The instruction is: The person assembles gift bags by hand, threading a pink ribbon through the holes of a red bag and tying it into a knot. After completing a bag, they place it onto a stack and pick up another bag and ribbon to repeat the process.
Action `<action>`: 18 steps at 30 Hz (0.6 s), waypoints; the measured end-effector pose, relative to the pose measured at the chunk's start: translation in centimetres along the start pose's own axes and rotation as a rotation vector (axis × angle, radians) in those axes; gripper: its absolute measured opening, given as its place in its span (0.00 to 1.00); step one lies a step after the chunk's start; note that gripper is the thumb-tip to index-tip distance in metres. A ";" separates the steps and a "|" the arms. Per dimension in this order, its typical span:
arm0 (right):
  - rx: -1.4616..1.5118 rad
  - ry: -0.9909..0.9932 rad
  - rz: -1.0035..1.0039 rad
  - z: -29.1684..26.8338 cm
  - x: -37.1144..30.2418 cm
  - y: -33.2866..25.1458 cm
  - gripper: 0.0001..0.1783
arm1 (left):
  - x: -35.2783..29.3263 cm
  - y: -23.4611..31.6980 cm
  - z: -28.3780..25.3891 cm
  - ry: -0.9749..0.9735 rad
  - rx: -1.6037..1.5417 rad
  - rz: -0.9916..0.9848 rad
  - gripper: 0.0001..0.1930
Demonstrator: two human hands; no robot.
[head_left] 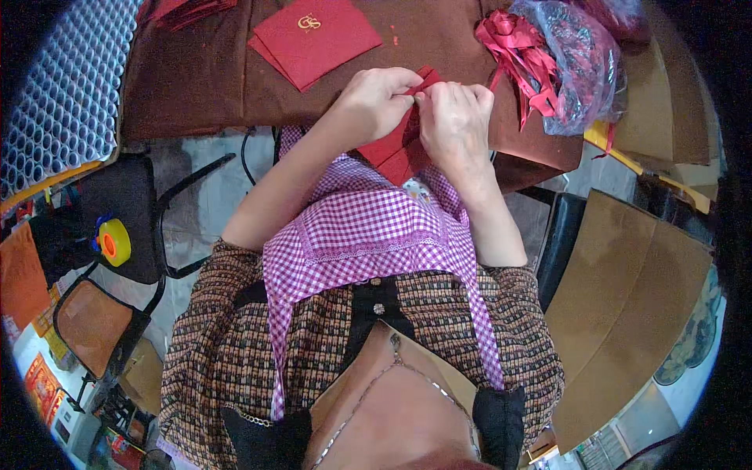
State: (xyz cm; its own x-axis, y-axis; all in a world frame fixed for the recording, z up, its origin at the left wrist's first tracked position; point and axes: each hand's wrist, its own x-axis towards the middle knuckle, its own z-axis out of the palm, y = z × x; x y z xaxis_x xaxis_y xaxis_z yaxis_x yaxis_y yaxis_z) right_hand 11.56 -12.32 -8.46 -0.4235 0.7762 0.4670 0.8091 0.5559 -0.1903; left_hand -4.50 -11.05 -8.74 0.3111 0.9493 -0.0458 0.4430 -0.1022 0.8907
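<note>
A red folded paper piece (389,155), like a card or an envelope, is held at a slant over the near edge of the table. My left hand (374,102) is closed in a pinch at its upper part. Close beside it, my right hand (458,125) grips the same piece with curled fingers. A narrow red strip (428,77) shows between the two hands; whether it is ribbon or part of the paper I cannot tell. Just beyond my left hand lie red cards (317,39) with a gold emblem.
Brown cloth (204,70) covers the table. Loose red ribbons (523,63) and a clear plastic bag (580,70) lie at the far right. More red cards (188,12) are at the far left, near a rack of round tubes (63,94). Cardboard (627,305) stands on the right.
</note>
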 end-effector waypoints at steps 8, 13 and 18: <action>0.145 -0.058 0.010 -3.0 1.6 1.7 0.13 | 0.1 -0.5 -0.3 0.068 0.034 0.079 0.16; 0.228 -0.086 -0.033 -3.4 1.7 2.0 0.06 | 0.2 -0.2 -0.1 0.060 0.005 0.063 0.16; 0.167 -0.027 -0.062 -1.7 1.0 2.2 0.05 | 0.2 -1.1 -0.3 -0.015 -0.066 0.051 0.17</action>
State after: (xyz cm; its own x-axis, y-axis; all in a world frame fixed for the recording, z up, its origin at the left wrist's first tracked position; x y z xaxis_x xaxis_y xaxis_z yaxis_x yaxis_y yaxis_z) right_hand 13.57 -10.87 -6.96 -0.4830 0.7455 0.4592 0.7030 0.6428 -0.3041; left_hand -5.15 -10.63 -9.59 0.3445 0.9388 -0.0056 0.3697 -0.1302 0.9200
